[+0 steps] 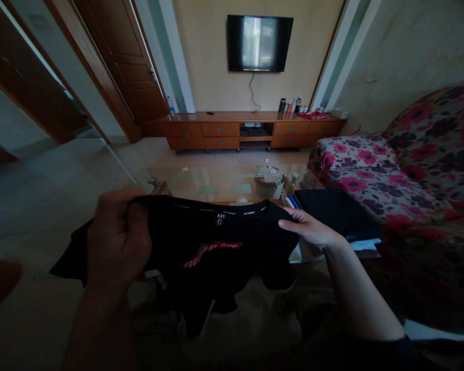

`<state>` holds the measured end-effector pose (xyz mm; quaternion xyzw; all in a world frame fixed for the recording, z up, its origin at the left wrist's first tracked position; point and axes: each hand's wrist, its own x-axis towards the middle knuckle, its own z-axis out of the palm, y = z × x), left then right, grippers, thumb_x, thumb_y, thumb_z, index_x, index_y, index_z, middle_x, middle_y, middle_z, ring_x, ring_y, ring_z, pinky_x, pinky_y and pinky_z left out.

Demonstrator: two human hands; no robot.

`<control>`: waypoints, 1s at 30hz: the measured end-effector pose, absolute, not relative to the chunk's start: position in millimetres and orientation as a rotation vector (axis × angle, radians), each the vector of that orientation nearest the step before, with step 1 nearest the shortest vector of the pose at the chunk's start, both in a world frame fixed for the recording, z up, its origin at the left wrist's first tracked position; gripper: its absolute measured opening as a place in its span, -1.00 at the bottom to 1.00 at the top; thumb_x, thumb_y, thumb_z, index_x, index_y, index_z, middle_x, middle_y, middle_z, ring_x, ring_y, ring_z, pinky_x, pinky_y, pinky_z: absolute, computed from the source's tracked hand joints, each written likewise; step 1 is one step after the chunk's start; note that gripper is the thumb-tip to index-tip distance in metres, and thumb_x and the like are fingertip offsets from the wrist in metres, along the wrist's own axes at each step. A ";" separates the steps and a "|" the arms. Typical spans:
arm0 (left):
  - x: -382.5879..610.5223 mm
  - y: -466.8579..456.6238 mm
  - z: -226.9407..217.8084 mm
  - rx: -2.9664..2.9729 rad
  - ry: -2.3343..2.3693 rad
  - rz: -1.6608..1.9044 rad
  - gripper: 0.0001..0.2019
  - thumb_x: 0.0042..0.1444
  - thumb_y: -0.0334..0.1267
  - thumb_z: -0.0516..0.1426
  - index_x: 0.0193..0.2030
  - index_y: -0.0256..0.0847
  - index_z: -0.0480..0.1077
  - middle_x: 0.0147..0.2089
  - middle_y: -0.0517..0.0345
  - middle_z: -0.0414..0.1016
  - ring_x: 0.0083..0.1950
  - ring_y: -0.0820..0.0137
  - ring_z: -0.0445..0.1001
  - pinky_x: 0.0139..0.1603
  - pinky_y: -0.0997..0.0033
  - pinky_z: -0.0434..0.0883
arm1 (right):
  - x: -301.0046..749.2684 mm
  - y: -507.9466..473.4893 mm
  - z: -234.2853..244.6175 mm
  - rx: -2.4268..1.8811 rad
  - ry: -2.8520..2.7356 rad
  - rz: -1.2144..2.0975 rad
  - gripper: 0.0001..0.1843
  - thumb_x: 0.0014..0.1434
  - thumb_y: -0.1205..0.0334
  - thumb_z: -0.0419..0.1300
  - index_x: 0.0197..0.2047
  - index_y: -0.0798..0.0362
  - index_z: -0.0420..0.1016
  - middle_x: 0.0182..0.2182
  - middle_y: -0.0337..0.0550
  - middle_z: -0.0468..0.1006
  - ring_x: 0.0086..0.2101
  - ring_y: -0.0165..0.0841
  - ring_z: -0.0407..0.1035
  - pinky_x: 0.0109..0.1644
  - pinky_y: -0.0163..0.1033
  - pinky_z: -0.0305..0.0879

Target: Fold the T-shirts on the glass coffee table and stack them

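Head view: both hands grasping a black shirt stretched between them, one at each shoulder area, above the near side of the glass table. Shirt fabric soft, matte, dark; neckline pulled into a shallow curve between the grips, small pale lettering along the inside band, white "A21" neck label. Below the label, a red strip with white letters, bent by folds. Lower cloth hangs bunched in uneven points under the grips; a dark flap sticks out past the left grip.

Left hand: closed fist, cloth clenched, thumb toward camera, forearm rising from below. Right hand: pinching the cloth edge, thumb in front, other fingers mostly hidden behind; bare forearm slants in from lower right, dark sleeve at its end.

Just right of right grip: flat folded black cloth, white layer under its near edge. Farther right, sofa in pink-and-dark floral fabric. Ahead beyond the grips: wooden cabinet with flat drawer fronts, glossy rectangular TV above.
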<state>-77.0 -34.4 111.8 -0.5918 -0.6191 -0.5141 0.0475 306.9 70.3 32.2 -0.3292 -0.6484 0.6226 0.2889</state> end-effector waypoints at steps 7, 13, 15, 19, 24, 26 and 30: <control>-100.4 -21.3 101.6 -2.451 -2.179 -0.836 -0.67 0.36 0.06 0.01 0.04 -0.06 0.42 -0.13 0.20 0.58 -0.19 0.32 0.54 -0.15 0.39 0.41 | 341.5 66.6 45.0 -1.106 -1.669 1.377 -0.64 0.09 -0.05 0.46 -0.33 0.06 0.53 -0.41 -0.27 0.49 -0.40 -0.42 0.36 -0.32 -0.33 0.33; -105.2 -20.8 94.7 -2.913 -2.289 -0.561 -0.51 0.07 0.10 0.26 0.12 0.03 0.51 0.03 0.15 0.63 -0.02 0.16 0.59 -0.06 0.29 0.51 | 349.7 68.8 42.4 -1.198 -1.544 1.256 -0.55 -0.02 -0.12 0.51 -0.41 0.08 0.51 -0.47 -0.27 0.46 -0.46 -0.44 0.33 -0.41 -0.34 0.28; -109.0 -20.1 90.5 -2.981 -2.334 -0.505 -0.48 0.00 0.06 0.30 0.13 0.06 0.52 0.05 0.15 0.62 0.04 0.11 0.58 0.02 0.22 0.51 | 351.6 70.1 41.5 -1.228 -1.529 1.225 -0.52 -0.06 -0.15 0.51 -0.41 0.08 0.50 -0.48 -0.26 0.47 -0.47 -0.42 0.34 -0.41 -0.33 0.29; -124.3 -11.2 75.4 -2.849 -2.417 -0.450 -0.70 0.08 -0.01 0.21 -0.08 0.01 0.60 -0.06 0.13 0.64 0.01 0.09 0.55 0.10 0.17 0.46 | 354.9 69.7 42.0 -1.233 -1.567 1.191 -0.50 -0.06 -0.16 0.51 -0.40 0.09 0.49 -0.49 -0.26 0.46 -0.47 -0.42 0.33 -0.42 -0.33 0.28; -145.8 2.3 61.5 -2.466 -2.338 -0.372 -0.73 0.20 -0.05 0.11 -0.19 -0.09 0.60 -0.12 -0.02 0.61 -0.08 0.13 0.54 0.04 0.24 0.41 | 359.4 69.6 42.6 -1.218 -1.586 1.098 -0.54 0.00 -0.13 0.48 -0.39 0.08 0.48 -0.49 -0.31 0.43 -0.48 -0.46 0.29 -0.42 -0.37 0.22; -148.8 3.9 61.0 -2.348 -2.341 -0.367 -0.72 0.23 -0.05 0.10 -0.13 -0.07 0.59 -0.07 -0.02 0.59 -0.07 0.15 0.54 0.05 0.24 0.40 | 362.7 70.3 43.7 -1.223 -1.597 1.086 -0.56 0.00 -0.11 0.49 -0.39 0.08 0.48 -0.49 -0.33 0.43 -0.48 -0.47 0.29 -0.41 -0.37 0.22; -144.4 1.9 63.9 -2.063 -2.393 -0.402 -0.65 0.31 -0.06 0.03 0.10 -0.02 0.53 0.06 -0.05 0.57 -0.04 0.12 0.54 0.05 0.14 0.39 | 369.5 67.2 49.9 -1.259 -1.700 1.193 -0.55 -0.07 -0.09 0.53 -0.32 0.08 0.56 -0.43 -0.28 0.53 -0.43 -0.43 0.38 -0.35 -0.35 0.31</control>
